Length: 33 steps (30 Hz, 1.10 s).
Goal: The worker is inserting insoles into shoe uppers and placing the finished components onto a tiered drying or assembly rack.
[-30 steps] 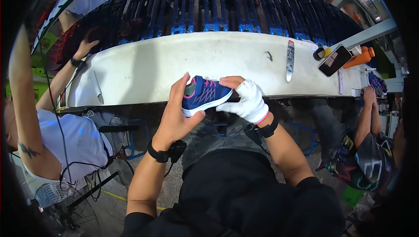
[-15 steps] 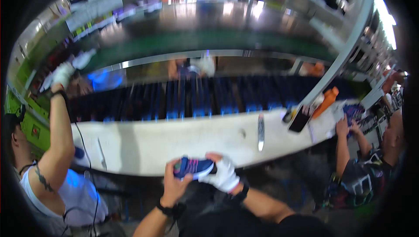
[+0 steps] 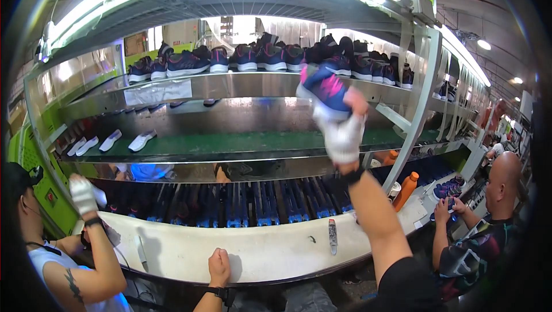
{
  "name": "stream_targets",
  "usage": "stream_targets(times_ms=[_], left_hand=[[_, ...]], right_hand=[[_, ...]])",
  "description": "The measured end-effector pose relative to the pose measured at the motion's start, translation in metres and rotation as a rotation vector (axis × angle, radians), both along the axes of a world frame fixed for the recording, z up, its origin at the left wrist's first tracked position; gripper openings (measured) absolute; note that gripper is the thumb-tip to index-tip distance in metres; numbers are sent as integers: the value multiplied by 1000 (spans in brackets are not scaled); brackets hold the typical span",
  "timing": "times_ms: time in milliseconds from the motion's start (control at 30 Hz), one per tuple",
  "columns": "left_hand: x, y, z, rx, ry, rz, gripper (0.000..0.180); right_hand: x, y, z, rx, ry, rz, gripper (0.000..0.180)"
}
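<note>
Left hand (image 3: pixel 219 266): clenched at near edge of white worktop (image 3: pixel 259 246), apart from taped tool (image 3: pixel 333 237).
Right hand (image 3: pixel 341 131): grasping navy-pink shoe (image 3: pixel 328 89) before front edge of upper shelf (image 3: pixel 247 86).

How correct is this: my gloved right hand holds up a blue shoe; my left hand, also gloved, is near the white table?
The left hand is bare, not gloved, in the head view. Your right hand, shoe and table are correct.

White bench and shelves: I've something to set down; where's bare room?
Bare: the white bench between the left hand and the dark scrap; the green shelf right of the white shoes. Crowded: the upper shelf, lined with dark shoes.
</note>
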State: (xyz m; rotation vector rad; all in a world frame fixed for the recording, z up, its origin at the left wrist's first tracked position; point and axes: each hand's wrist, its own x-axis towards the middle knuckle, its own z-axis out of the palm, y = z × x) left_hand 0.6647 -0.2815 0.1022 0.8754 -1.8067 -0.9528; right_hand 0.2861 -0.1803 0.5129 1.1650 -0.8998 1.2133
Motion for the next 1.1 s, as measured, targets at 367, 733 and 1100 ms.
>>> stream_targets(times_ms=[367, 733, 1100], left_hand=[[16, 14, -2, -8, -64, 42, 35], [-6, -108, 47, -12, -311, -103, 34], [-8, -252, 2, 92, -877, 222, 113]], right_hand=[[13, -66, 45, 1099, -102, -548, 37], [8, -88, -57, 1277, -411, -389, 75], [22, -86, -63, 1164, -465, -428, 58]])
